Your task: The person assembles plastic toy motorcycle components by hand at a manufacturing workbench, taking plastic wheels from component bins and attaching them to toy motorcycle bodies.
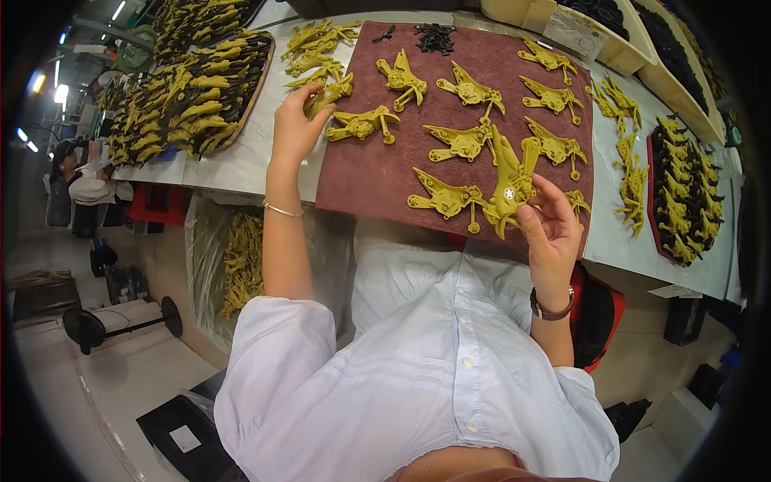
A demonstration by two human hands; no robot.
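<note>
My right hand point(554, 229) holds up an olive-yellow plastic part with a white star point(507, 185), pinched at its lower edge between thumb and fingers. That part hangs over the near side of the maroon cloth mat point(365, 181) and hides some of what lies behind it. At the mat's far left, my left hand point(301, 124) is closed on another olive-yellow plastic part point(331, 92). Close to that hand lies an olive-yellow part with a small hinged arm point(361, 124). Several like it, such as one in the middle point(470, 90), are spread in rows across the mat.
Small black pieces point(434, 38) are heaped at the mat's far edge. A tray of olive-yellow parts point(209, 96) stands left, a red-rimmed tray point(683, 193) right. Cream bins point(622, 56) with black parts line the far right. Below the table hangs a plastic bag point(213, 273) of yellow parts.
</note>
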